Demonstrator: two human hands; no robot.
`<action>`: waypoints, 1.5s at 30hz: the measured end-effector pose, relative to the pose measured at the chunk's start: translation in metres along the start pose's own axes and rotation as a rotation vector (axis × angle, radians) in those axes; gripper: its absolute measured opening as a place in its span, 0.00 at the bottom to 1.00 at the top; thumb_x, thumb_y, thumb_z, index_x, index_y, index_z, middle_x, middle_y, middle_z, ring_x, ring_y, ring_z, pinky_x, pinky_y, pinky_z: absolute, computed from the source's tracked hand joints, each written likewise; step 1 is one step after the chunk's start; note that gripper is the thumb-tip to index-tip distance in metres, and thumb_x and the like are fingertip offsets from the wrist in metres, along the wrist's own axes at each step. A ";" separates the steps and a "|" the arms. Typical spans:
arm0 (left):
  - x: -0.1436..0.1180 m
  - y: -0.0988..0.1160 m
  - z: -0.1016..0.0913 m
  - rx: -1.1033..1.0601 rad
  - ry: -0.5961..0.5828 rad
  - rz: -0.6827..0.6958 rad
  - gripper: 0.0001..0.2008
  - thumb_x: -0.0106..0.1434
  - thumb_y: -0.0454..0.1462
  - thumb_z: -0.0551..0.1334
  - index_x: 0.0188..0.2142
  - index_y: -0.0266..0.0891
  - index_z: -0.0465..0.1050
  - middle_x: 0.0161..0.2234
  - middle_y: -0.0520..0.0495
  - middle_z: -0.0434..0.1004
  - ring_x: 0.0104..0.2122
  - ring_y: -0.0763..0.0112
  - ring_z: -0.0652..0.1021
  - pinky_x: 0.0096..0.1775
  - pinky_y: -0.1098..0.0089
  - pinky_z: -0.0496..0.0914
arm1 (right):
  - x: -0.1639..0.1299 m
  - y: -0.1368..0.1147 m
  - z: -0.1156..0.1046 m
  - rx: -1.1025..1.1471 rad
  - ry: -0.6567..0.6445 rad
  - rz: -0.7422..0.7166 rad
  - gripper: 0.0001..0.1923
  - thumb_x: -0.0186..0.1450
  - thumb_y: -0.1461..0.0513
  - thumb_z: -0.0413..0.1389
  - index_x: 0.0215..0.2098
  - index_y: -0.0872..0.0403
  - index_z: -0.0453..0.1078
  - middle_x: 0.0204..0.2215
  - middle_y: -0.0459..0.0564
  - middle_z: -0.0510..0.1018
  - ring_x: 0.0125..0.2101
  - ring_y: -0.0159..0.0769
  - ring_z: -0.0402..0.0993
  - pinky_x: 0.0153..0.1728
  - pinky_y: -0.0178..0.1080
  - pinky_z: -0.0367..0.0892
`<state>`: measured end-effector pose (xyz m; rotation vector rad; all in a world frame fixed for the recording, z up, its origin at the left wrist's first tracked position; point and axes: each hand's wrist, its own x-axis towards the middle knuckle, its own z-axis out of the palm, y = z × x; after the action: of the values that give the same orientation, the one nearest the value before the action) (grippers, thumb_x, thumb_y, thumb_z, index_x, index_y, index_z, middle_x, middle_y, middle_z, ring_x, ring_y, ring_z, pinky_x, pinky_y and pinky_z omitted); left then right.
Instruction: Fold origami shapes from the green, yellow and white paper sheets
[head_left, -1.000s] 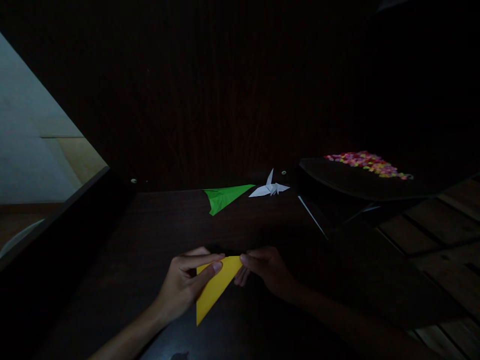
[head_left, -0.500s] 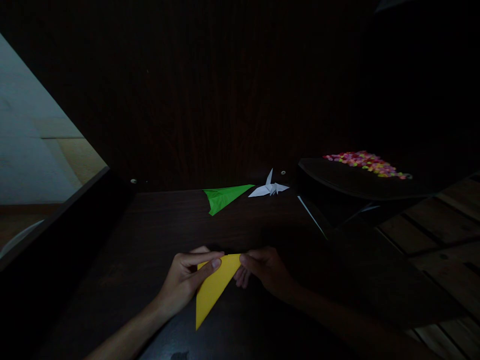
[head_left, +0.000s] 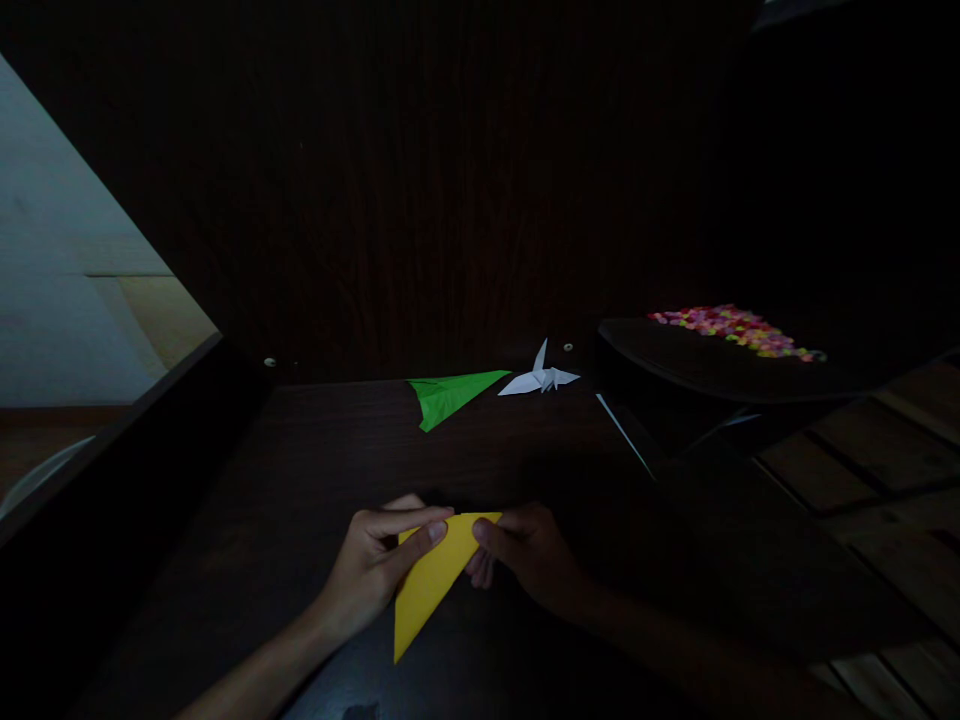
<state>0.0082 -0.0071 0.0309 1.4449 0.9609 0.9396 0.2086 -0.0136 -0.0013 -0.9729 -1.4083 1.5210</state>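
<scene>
A yellow sheet of paper (head_left: pixel 427 590), folded into a long triangle with its tip pointing toward me, lies on the dark wooden table (head_left: pixel 315 470). My left hand (head_left: pixel 375 570) pinches its upper left edge between thumb and forefinger. My right hand (head_left: pixel 529 555) grips the upper right corner, thumb on top of the paper. The light is dim, so the folds are hard to make out.
A green folded paper plane (head_left: pixel 448 393) and a white paper crane (head_left: pixel 541 377) rest at the table's far edge by a dark wooden wall. To the right, a dark raised tray (head_left: pixel 697 365) holds several small colourful pieces (head_left: pixel 739 329). Wooden slats lie further right.
My right hand has slid a little left onto the paper's upper right corner, and the paper's top edge now reaches slightly further right. The left hand has barely moved.
</scene>
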 end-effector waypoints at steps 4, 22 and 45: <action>-0.001 0.002 0.003 0.004 0.000 0.001 0.12 0.62 0.44 0.66 0.39 0.39 0.84 0.28 0.45 0.74 0.28 0.68 0.74 0.28 0.71 0.67 | -0.002 0.001 0.003 -0.043 -0.044 0.001 0.28 0.63 0.44 0.57 0.19 0.57 0.75 0.16 0.50 0.77 0.16 0.31 0.73 0.21 0.33 0.71; -0.002 -0.002 0.001 0.098 -0.124 -0.006 0.12 0.63 0.43 0.66 0.43 0.42 0.83 0.26 0.47 0.71 0.26 0.71 0.68 0.26 0.72 0.60 | 0.003 -0.002 -0.011 -0.139 -0.003 0.040 0.31 0.61 0.40 0.56 0.14 0.56 0.67 0.09 0.45 0.68 0.11 0.27 0.64 0.13 0.29 0.57; -0.002 -0.004 0.003 0.032 -0.017 0.038 0.11 0.62 0.43 0.66 0.42 0.43 0.83 0.26 0.47 0.71 0.27 0.70 0.71 0.27 0.71 0.63 | 0.002 -0.001 -0.004 -0.136 -0.090 -0.021 0.36 0.66 0.37 0.46 0.15 0.55 0.66 0.11 0.46 0.69 0.13 0.28 0.65 0.16 0.31 0.59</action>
<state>0.0097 -0.0095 0.0264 1.5002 0.9422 0.9422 0.2117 -0.0106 -0.0002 -0.9778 -1.5984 1.4855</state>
